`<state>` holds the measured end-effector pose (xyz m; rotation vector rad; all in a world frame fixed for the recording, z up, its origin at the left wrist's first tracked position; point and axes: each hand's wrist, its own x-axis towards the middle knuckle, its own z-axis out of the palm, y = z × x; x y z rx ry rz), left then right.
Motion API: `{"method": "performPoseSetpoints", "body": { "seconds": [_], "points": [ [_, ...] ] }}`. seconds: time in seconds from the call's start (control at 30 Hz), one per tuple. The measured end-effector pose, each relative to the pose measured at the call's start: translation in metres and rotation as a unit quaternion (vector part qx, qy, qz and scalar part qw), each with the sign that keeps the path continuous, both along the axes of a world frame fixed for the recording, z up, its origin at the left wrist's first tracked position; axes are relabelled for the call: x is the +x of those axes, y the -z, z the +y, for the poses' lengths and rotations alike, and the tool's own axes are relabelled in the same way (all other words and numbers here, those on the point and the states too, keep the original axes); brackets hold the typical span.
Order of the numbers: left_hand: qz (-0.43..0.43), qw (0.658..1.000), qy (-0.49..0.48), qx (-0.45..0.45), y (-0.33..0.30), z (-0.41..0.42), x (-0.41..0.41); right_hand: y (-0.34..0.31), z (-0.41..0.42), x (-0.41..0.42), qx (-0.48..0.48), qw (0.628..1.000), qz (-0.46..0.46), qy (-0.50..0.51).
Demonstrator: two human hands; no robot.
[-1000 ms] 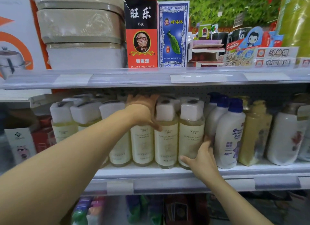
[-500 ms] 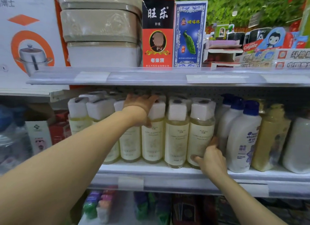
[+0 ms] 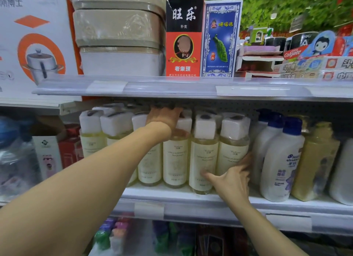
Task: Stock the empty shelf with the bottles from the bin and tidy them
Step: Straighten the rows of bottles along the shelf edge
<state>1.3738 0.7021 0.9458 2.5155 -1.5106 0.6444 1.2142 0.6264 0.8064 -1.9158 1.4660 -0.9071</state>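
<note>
1. Head view: bottles (image 3: 203,160) with pale yellow liquid, cream labels and square white caps stand upright in rows on the middle shelf (image 3: 172,195), filling its left and centre part, from about 9 o'clock to the middle of the frame.
2. Left hand (image 3: 164,118) reaches in over the caps at about 12 o'clock of the row. Its fingers curl down over the cap of a bottle further back, though the grip is partly hidden under the shelf above, so I cannot tell exactly which bottle it holds.
3. Right hand (image 3: 232,176) sits low at 5 o'clock of the group. Its fingers are spread and fairly straight; the thumb presses on the label of the front bottle, and the other fingers press on the rightmost yellow bottle (image 3: 232,152) just beside it.
4. White shampoo bottles (image 3: 280,160) with dark blue caps stand just right of the yellow ones, at 3 o'clock, with golden bottles (image 3: 315,160) next to them.
5. Upper shelf (image 3: 172,87) carries a red card box (image 3: 183,36), a blue card box (image 3: 221,40), stacked beige tins (image 3: 118,30) and toothpaste packs (image 3: 298,51).
6. Lower shelf at 6 o'clock holds blurred coloured goods.
</note>
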Motion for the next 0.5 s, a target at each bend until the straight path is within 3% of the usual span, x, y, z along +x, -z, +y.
{"method": "performPoseSetpoints", "body": {
  "seconds": [0.5],
  "points": [
    [0.011, 1.0, 0.001, -0.02, -0.012, -0.002, -0.004, 0.002, -0.003, 0.006, -0.005, 1.0, 0.014, 0.014]
  ]
}}
